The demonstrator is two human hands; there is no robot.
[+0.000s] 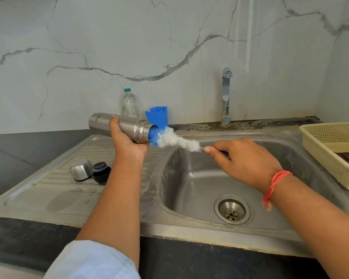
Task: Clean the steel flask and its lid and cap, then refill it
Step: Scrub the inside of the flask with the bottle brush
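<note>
The left hand (127,142), left of centre in the frame, grips the steel flask (129,126) from below, with the thumb across the near side of the body and the fingers curled round the far side. The flask lies almost level, its open mouth turned towards the right of the frame and its base towards the upper left. The right hand (242,160), right of centre, pinches the thin stem of a bottle brush (179,140) between thumb and fingertips, with a bit of blue handle showing under the fingers. The brush's blue tip bristles are at the flask's mouth and its white bristles are outside it. A red thread (275,183) circles the right wrist.

Both hands are above a steel sink (189,188). On its drainboard (48,198), at lower left, the steel cap (81,169) and the black lid (101,172) lie touching each other. At the back stand a water bottle (131,103), a blue plastic holder (157,115) and the tap (226,97). A cream basket (330,146) sits at the right edge.
</note>
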